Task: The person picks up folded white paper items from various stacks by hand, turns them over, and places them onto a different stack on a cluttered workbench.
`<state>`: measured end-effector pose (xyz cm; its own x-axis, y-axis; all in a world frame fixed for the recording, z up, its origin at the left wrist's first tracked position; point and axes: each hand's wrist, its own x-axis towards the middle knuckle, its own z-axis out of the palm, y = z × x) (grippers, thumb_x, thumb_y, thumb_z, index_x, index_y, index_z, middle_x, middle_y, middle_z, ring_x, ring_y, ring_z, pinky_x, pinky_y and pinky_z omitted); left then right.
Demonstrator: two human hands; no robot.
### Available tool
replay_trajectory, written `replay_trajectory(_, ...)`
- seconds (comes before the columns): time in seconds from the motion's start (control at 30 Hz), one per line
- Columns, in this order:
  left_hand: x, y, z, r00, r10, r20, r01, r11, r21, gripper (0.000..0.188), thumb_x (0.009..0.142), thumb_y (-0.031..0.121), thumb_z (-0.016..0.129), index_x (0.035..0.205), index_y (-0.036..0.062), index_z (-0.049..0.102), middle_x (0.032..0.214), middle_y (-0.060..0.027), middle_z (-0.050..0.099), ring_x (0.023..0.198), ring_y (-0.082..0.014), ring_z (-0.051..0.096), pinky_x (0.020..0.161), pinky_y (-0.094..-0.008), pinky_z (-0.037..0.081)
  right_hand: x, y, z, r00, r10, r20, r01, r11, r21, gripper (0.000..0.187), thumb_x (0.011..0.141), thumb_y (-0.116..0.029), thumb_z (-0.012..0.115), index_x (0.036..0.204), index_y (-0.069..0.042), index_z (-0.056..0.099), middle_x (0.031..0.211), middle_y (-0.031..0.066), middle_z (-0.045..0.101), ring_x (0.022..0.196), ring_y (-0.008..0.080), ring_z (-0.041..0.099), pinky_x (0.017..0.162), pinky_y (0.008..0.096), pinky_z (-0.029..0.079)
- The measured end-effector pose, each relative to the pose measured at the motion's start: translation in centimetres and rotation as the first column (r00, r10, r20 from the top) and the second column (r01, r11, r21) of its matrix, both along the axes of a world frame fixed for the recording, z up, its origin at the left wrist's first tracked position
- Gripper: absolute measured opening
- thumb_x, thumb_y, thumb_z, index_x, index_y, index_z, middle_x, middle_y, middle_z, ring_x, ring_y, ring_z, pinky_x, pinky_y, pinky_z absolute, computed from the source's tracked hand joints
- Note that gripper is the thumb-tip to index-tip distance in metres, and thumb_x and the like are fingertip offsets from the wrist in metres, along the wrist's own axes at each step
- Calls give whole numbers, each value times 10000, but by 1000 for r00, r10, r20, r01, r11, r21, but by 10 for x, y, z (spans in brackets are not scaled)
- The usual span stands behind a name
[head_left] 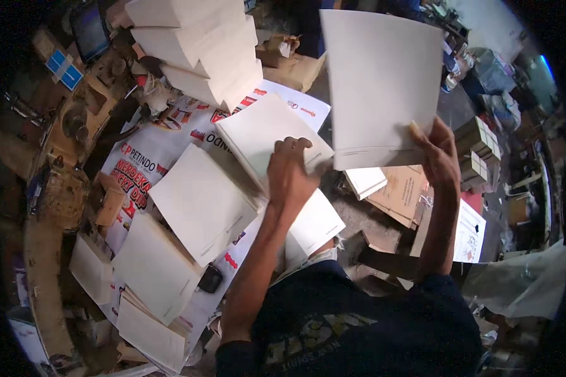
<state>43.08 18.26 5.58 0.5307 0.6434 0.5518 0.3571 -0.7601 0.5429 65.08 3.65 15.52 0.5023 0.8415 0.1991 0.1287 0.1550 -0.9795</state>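
My right hand point(440, 151) is raised and closed on a white paper sheet point(383, 81), thumb on its near face and fingers behind. Faint printed lines run along the sheet's lower edge; whether it is one sheet or several cannot be told. My left hand point(290, 171) rests with curled fingers at the right side of a white paper stack point(251, 129). Its fingertips are partly hidden and slightly blurred, so anything pinched there does not show. Left of that hand lies another paper stack point(204, 201), and below my left wrist a further white stack point(317, 220) sits close to my body.
Tall stacks of white paper point(201, 44) stand at the back left. More paper piles point(154, 267) lie at the front left on a printed banner point(148, 147), near a small black object point(210, 278). Cardboard point(399, 195) and tied bundles point(478, 147) are on the right.
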Motion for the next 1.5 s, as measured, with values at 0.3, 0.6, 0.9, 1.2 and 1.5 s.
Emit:
replay_trajectory(0.3, -28, 14, 9, 985, 74, 158, 9, 884, -467, 285, 786, 222, 752, 835, 1, 579, 787, -136, 641, 699, -299, 633, 684, -372, 506, 62, -8, -48, 986, -163, -21, 164, 985, 45, 510, 880, -174, 678, 1307, 31, 488, 1170, 137, 626, 1068, 204, 604, 908, 314, 492)
replay_trajectory(0.6, -143, -35, 36, 856, 208, -472, -377, 877, -296, 493, 665, 193, 834, 998, 27, 511, 978, -153, 573, 967, -335, 547, 798, -438, 449, 0, 119, -119, 990, 140, 7, -130, 935, -330, 525, 881, -240, 661, 1307, 24, 504, 1175, 122, 617, 1018, 199, 588, 907, 309, 459)
replay_trajectory(0.9, -187, -33, 38, 938, 342, -56, -288, 680, -674, 211, 812, 117, 749, 789, -73, 659, 641, -83, 669, 540, -83, 606, 510, -232, 478, -42, 137, -105, 921, 310, -235, -383, 832, -403, 487, 906, -326, 617, 1214, 48, 566, 1073, 102, 647, 966, 156, 597, 838, 288, 472)
replay_trajectory(1.2, -246, -57, 40, 772, 604, 197, -307, 626, -717, 429, 903, 364, 647, 786, -49, 647, 677, -74, 653, 570, -135, 648, 542, -254, 548, -102, 122, -63, 906, 396, -148, -416, 895, -158, 512, 847, -173, 699, 1293, 5, 521, 1098, 103, 652, 980, 191, 612, 899, 312, 469)
replay_trajectory(1.5, -306, -88, 45, 781, 488, -391, -611, 727, -312, 569, 604, 302, 888, 1005, 43, 577, 895, -91, 612, 848, -234, 614, 701, -348, 501, -205, 135, -102, 792, 601, 108, -571, 791, -219, 592, 903, -80, 570, 1400, 97, 302, 1318, 223, 492, 1149, 218, 523, 979, 322, 416)
